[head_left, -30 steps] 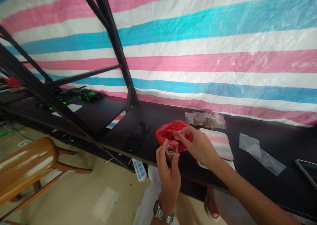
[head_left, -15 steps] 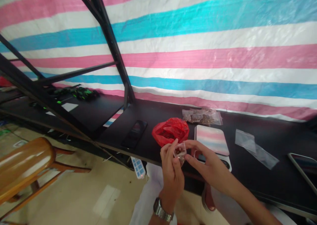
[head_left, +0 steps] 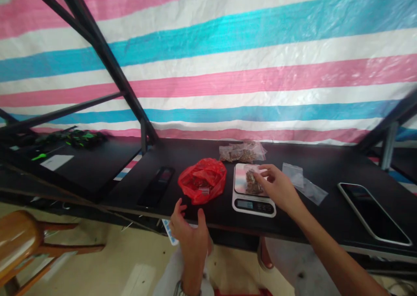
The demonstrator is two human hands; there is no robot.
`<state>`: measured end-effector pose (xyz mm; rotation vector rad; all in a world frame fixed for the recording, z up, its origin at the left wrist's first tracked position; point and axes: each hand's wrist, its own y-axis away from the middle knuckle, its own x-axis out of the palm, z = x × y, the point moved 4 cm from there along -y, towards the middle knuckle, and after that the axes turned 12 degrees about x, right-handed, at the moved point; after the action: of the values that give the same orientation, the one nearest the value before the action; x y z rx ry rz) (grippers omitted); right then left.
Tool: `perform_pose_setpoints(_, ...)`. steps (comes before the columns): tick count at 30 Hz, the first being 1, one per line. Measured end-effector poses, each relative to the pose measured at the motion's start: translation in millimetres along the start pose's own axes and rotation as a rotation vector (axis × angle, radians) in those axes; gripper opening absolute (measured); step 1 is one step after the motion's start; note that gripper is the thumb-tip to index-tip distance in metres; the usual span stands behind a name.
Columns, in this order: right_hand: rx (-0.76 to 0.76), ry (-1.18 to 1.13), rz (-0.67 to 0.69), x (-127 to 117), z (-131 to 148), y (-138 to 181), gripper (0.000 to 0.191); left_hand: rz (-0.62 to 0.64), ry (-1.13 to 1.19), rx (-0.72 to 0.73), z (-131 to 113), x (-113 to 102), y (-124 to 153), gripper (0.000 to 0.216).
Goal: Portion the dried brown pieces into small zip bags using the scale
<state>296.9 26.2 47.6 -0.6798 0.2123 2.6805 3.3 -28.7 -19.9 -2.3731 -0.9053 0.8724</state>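
Right hand [head_left: 276,187] lightly pinches small clear plastic bag of brown bits [head_left: 250,184], which rests on white digital scale [head_left: 254,206] on black desk [head_left: 325,209]. Left hand [head_left: 190,231] spread, empty, at desk edge. Weighing step, likely; a true reading calls for fingers off the bag

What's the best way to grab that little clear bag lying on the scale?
Probably pinch the small clear bag by its thin plastic edge, coming down from above on the right, beside the right hand. It lies flat on the scale with brown contents lumped in the middle, and the red bag sits close on the left.
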Motion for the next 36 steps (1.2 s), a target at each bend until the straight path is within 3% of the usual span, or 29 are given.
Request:
perform_pose_setpoints(4,0.014,0.156,-0.085,-1,-3,-12,0.05,0.087,-0.129,0.021,1,6,-1,0.04)
perform_pose_setpoints(8,-0.084,0.079,-0.368,-18,-13,9,0.053,0.024,-0.095,0.079,-7,7,-7,0.022)
perform_pose_setpoints(12,-0.039,-0.083,-0.644,-47,-45,34,0.04,0.022,0.025,0.014,-1,12,-21,0.027)
perform_pose_setpoints(15,0.023,-0.153,-0.766,-66,-62,47,0.034,0.048,0.141,0.002,4,17,-34,0.034)
perform_pose_setpoints(21,0.059,-0.204,-0.764,-76,-69,55,0.027,0.044,0.146,0.012,14,10,-34,0.029)
perform_pose_setpoints(26,0.025,-0.257,-0.742,-73,-77,51,0.028,-0.08,0.069,-0.018,23,-33,-1,0.038)
perform_pose_setpoints(30,0.017,-0.26,-0.725,-71,-81,48,0.027,-0.216,0.063,-0.101,29,-58,17,0.029)
perform_pose_setpoints(36,0.019,-0.293,-0.711,-66,-80,47,0.024,-0.303,0.153,-0.185,34,-48,15,0.041)
